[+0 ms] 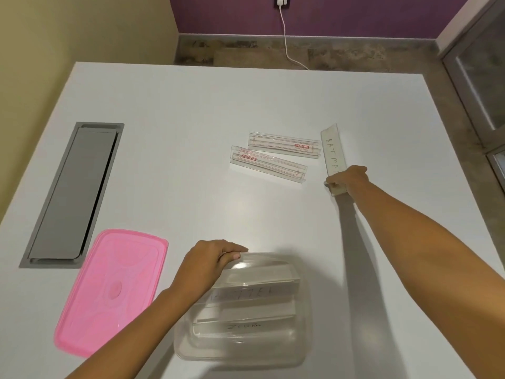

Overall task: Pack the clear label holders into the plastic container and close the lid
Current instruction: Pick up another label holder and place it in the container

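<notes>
At the table's far right, the right hand pinches the near end of a handwritten label holder. Lifting it level should clear the container, which the left hand grips by its rim; two holders remain.

You have one hand-lettered label holder at about two o'clock on the counter; its insert reads "BATMA", with the remainder covered by your right hand. Two clear holders at one o'clock carry a red printed brand block: on the farther holder it appears to read "GEMSON", on the nearer holder the same block is upside down. Inside the plastic container, two inserts bear handwriting you cannot read reliably.
</notes>
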Tool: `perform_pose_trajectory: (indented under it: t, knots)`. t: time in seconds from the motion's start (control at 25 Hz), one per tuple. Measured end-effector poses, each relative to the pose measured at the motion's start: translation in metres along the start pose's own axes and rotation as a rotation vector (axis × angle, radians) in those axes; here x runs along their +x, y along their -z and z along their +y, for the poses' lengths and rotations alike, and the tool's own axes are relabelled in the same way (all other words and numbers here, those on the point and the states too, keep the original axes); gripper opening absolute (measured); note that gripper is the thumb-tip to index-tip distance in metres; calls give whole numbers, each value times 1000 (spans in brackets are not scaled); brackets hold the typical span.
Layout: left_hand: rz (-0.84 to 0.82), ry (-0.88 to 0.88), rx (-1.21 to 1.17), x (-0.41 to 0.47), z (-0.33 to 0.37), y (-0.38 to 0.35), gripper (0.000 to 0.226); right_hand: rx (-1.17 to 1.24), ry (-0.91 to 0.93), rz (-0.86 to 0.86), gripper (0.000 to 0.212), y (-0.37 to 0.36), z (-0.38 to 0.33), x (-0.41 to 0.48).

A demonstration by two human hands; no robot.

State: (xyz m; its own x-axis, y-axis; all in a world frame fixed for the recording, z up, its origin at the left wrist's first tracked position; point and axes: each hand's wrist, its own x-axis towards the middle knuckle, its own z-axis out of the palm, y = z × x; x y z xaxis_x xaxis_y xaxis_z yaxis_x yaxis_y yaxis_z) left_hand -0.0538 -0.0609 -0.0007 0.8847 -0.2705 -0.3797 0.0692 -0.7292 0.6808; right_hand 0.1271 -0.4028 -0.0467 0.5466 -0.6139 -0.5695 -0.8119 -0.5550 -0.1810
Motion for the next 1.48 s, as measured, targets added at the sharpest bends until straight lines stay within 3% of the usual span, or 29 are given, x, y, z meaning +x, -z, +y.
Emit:
perform_pose_trajectory:
  t: [0.36,0.6,0.8,1.0,1.2,1.36,1.48]
  knots:
    - [16,-15,11,-2,4,0,20,-256,26,32,80,0,16,-5]
    - [28,-20,33,-1,4,0,21,-178,-3,67,86,0,21,3]
    - [23,-23,30,-1,3,0,21,-100,33,185,71,-12,36,5]
    - [25,-20,35,-1,1,-1,21,22,289,258,60,-7,47,-6]
    - [50,-85,38,-6,1,-5,26,351,503,166,79,3,70,-58]
    - [190,-110,-46,-18,4,-3,39,346,717,142,74,6,88,-118]
    - [376,-114,-23,-29,3,2,30,410,804,34,73,-1,98,-168]
